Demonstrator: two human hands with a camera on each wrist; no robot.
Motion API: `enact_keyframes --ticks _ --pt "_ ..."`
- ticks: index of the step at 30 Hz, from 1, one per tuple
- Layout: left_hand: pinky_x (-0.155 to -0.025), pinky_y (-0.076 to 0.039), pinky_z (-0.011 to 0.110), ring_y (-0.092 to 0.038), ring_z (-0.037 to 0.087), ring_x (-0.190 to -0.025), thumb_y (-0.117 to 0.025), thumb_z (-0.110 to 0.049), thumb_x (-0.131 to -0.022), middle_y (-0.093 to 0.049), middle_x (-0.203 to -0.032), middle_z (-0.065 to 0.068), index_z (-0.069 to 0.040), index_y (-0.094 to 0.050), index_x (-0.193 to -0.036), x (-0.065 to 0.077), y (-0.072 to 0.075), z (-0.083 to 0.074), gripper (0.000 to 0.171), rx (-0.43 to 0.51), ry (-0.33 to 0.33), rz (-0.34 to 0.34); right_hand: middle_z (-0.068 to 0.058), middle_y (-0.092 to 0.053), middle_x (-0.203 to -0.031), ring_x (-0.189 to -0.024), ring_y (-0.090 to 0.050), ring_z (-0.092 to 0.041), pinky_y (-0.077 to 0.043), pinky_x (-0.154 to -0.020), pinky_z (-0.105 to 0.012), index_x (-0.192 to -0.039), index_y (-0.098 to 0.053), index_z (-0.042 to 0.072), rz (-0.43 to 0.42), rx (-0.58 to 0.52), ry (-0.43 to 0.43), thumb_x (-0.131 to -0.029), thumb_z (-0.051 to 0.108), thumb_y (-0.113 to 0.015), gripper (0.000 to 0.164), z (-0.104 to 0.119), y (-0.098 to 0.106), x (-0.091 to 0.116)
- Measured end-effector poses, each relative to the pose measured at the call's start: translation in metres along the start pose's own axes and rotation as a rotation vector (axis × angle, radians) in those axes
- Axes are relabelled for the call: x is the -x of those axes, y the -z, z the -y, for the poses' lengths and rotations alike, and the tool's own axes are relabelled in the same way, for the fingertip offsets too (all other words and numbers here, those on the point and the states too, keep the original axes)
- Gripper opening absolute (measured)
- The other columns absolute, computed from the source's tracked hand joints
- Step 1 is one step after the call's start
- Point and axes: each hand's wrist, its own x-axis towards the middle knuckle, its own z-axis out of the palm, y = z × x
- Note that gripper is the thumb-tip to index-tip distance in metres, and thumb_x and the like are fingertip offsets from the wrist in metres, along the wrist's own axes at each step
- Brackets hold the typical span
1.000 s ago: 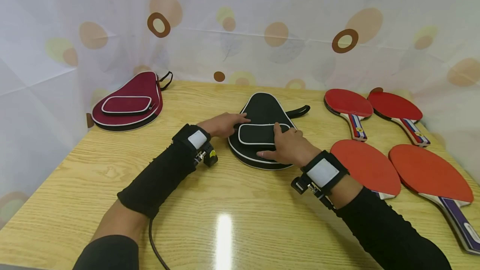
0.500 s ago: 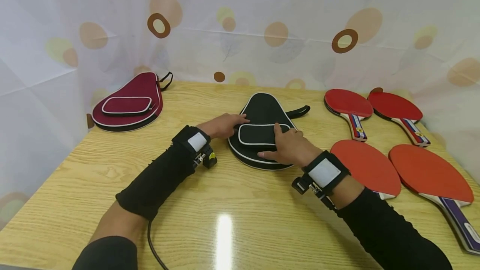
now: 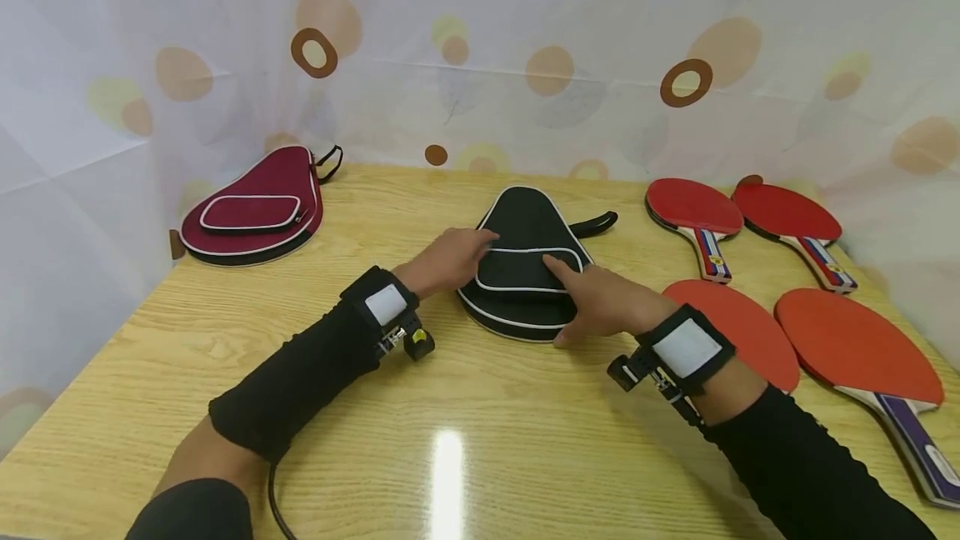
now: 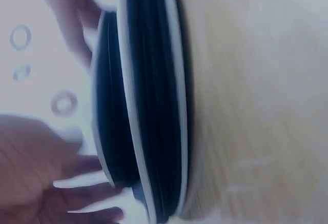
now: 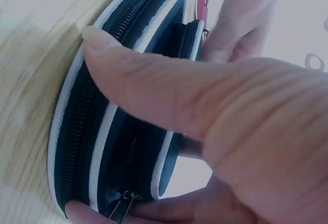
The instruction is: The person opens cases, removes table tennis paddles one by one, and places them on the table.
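Note:
A black table tennis bat case [image 3: 528,215] with white piping lies flat mid-table in the head view, narrow end away from me. My left hand [image 3: 450,261] rests at its left side, fingertips on the case. On its right side, my right hand [image 3: 611,298] touches the case with spread fingers, one on the front pocket [image 3: 517,270]. In the right wrist view, the right thumb [image 5: 154,88] lies across the closed zip edge. A metal zip pull [image 5: 121,208] hangs near another fingertip there; whether that finger touches it I cannot tell. The left wrist view is blurred.
A dark red bat case [image 3: 255,177] lies at the back left. To the right are red bats: two at the back, a red bat [image 3: 693,202] and another [image 3: 791,211]; two in front, one [image 3: 738,327] partly behind my right wrist, another [image 3: 855,340] beside it. A patterned curtain [image 3: 480,40] hangs behind.
My right hand has shifted right and toward me; its thumb has moved from the case's front top to its near lower edge. My left hand has moved only slightly. The case stays put.

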Motion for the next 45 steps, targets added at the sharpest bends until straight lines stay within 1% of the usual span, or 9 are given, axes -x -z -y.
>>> enact_keyframes --ticks 2,5,8,11,17,23,34,40,45 --pt "-0.107 -0.034 0.039 -0.04 0.03 -0.133 -0.049 -0.026 -0.1 -0.043 -0.143 0.017 -0.004 -0.044 -0.14 0.008 -0.003 -0.011 0.046 0.025 -0.048 -0.002 -0.031 -0.047 -0.129 -0.116 -0.049 -0.04 -0.042 -0.096 -0.05 -0.151 -0.015 0.004 -0.017 0.015 -0.001 -0.076 0.036 -0.079 0.103 0.0 -0.001 -0.001" --pt "-0.111 -0.027 0.045 -0.025 0.033 -0.141 -0.06 -0.044 -0.091 -0.027 -0.152 0.017 -0.009 -0.036 -0.146 0.021 -0.007 -0.027 0.07 -0.014 -0.127 0.072 -0.032 -0.046 -0.128 -0.115 -0.048 -0.041 -0.042 -0.094 -0.052 -0.151 -0.017 0.004 -0.037 0.028 -0.004 -0.075 0.032 -0.08 0.102 -0.001 -0.001 -0.002" --pt "-0.11 -0.027 0.05 -0.014 0.037 -0.143 -0.069 -0.046 -0.083 -0.015 -0.157 0.015 -0.014 -0.025 -0.151 0.028 -0.011 -0.039 0.087 -0.083 -0.131 0.15 -0.031 -0.048 -0.126 -0.112 -0.05 -0.04 -0.043 -0.093 -0.051 -0.15 -0.018 0.004 -0.051 0.024 -0.002 -0.075 0.029 -0.082 0.102 -0.002 -0.001 -0.002" --pt "-0.106 -0.033 0.05 -0.012 0.04 -0.143 -0.071 -0.042 -0.083 -0.011 -0.157 0.016 -0.015 -0.02 -0.152 0.029 -0.014 -0.045 0.09 -0.119 -0.111 0.166 -0.031 -0.05 -0.124 -0.111 -0.053 -0.039 -0.044 -0.093 -0.05 -0.15 -0.019 0.002 -0.061 0.024 0.01 -0.074 0.028 -0.082 0.102 -0.002 -0.001 -0.003" --pt "-0.109 -0.031 0.042 -0.016 0.036 -0.143 -0.073 -0.039 -0.082 -0.013 -0.157 0.015 -0.017 -0.02 -0.152 0.018 -0.014 -0.037 0.091 -0.126 -0.086 0.148 -0.03 -0.053 -0.123 -0.111 -0.055 -0.039 -0.045 -0.092 -0.049 -0.15 -0.018 0.002 -0.063 0.045 -0.004 -0.075 0.03 -0.081 0.102 -0.005 0.001 -0.015" --pt "-0.11 -0.03 0.042 -0.016 0.034 -0.143 -0.075 -0.039 -0.08 -0.013 -0.157 0.015 -0.017 -0.021 -0.152 0.005 -0.01 -0.028 0.093 -0.107 -0.068 0.147 -0.03 -0.052 -0.127 -0.114 -0.054 -0.039 -0.044 -0.094 -0.049 -0.151 -0.016 0.004 -0.057 0.033 -0.038 -0.074 0.027 -0.082 0.104 -0.011 0.006 -0.031" --pt "-0.111 -0.028 0.04 -0.015 0.032 -0.144 -0.077 -0.04 -0.078 -0.014 -0.158 0.012 -0.02 -0.022 -0.152 -0.015 -0.005 -0.013 0.094 -0.088 -0.032 0.145 -0.029 -0.043 -0.138 -0.126 -0.042 -0.042 -0.037 -0.102 -0.052 -0.152 -0.015 0.006 -0.072 0.008 -0.073 -0.075 0.025 -0.081 0.103 -0.018 0.012 -0.052" --pt "-0.112 -0.026 0.041 -0.013 0.03 -0.145 -0.077 -0.039 -0.078 -0.013 -0.158 0.011 -0.021 -0.022 -0.152 -0.021 -0.003 -0.009 0.093 -0.068 -0.008 0.148 -0.029 -0.042 -0.139 -0.127 -0.041 -0.042 -0.035 -0.103 -0.052 -0.152 -0.015 0.005 -0.093 0.006 -0.102 -0.076 0.027 -0.081 0.103 -0.021 0.012 -0.058" --pt "-0.111 -0.028 0.04 -0.015 0.029 -0.144 -0.076 -0.042 -0.078 -0.015 -0.157 0.011 -0.019 -0.026 -0.151 -0.027 -0.007 -0.01 0.092 -0.081 0.02 0.11 -0.029 -0.041 -0.139 -0.128 -0.039 -0.043 -0.034 -0.104 -0.053 -0.152 -0.013 0.005 -0.107 -0.003 -0.113 -0.076 0.028 -0.08 0.103 -0.021 0.013 -0.06"
